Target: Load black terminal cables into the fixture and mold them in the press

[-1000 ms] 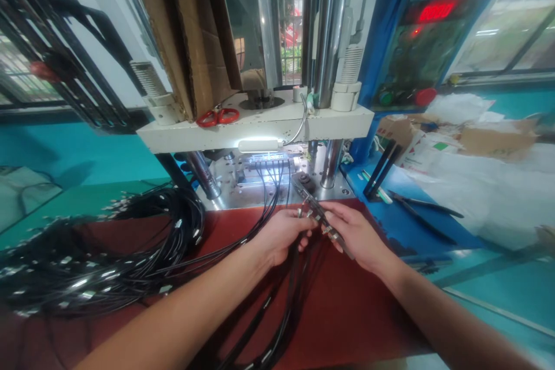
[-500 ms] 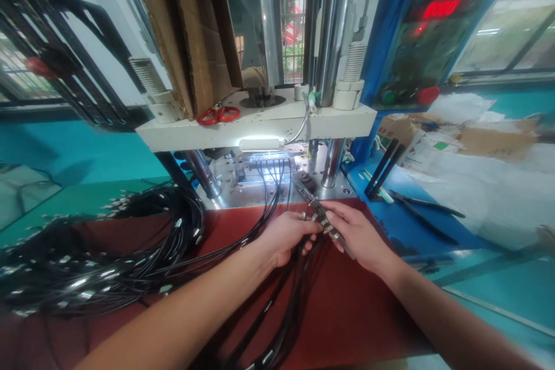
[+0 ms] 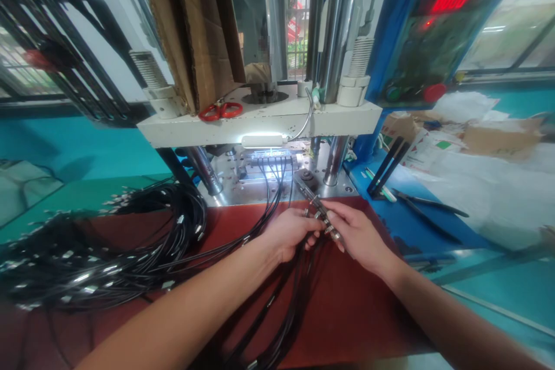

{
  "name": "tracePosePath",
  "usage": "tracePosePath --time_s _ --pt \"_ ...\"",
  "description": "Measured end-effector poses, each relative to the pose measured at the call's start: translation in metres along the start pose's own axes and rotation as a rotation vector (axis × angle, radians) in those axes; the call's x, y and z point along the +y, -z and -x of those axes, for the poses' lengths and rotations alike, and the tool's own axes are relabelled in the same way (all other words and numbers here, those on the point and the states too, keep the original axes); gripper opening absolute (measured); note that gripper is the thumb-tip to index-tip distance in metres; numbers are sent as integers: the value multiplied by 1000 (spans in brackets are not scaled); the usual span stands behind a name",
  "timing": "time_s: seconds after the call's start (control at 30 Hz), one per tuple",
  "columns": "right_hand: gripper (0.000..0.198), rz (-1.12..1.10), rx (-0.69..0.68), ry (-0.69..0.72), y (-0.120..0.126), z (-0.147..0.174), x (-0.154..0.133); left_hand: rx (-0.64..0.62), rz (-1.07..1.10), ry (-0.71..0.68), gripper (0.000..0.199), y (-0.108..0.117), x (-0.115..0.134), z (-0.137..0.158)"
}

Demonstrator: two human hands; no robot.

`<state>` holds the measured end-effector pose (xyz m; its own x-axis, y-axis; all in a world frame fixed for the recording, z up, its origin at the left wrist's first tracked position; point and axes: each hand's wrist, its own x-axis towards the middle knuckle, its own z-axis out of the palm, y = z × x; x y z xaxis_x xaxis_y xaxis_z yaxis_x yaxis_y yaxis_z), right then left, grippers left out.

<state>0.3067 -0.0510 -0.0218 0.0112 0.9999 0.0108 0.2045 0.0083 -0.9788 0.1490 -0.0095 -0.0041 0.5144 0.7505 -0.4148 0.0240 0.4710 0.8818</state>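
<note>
In front of the press, my right hand [image 3: 359,236] is closed around a narrow dark metal bar [image 3: 313,199] that slants up and left, with small metal connectors along it. My left hand [image 3: 291,231] meets it from the left, fingers pinched at the ends of black cables [image 3: 299,280] beside the bar. The cables hang from under both hands onto the red-brown work surface [image 3: 347,312]. Fingers hide the exact contact. Behind, other black cables [image 3: 277,188] run into a lit mould [image 3: 271,161] in the press.
A big coil of black cables [image 3: 182,208] lies left. Red-handled scissors [image 3: 220,111] rest on the white press plate [image 3: 312,121]. To the right are black-handled pliers [image 3: 427,208], a dark upright holder [image 3: 388,167], a control panel [image 3: 425,40], and white bags [image 3: 489,185].
The view has shifted slightly. My hands stay together at the bar; my left fingers have moved a little along it towards my right hand.
</note>
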Motion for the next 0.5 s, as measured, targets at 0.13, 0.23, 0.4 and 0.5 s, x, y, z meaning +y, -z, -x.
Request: tracePosePath --time_s 0.13,0.23,0.4,0.5 --pt "48 -61 -3 -22 0 1 -2 -81 29 13 18 7 4 10" --pt "49 -121 -10 -38 0 1 -4 -194 110 18 23 19 6 19" --pt "50 -185 -15 -60 0 0 -5 -199 183 -1 33 29 5 29" --pt "50 -181 -18 -63 0 0 -4 -150 188 -3 24 27 3 31"
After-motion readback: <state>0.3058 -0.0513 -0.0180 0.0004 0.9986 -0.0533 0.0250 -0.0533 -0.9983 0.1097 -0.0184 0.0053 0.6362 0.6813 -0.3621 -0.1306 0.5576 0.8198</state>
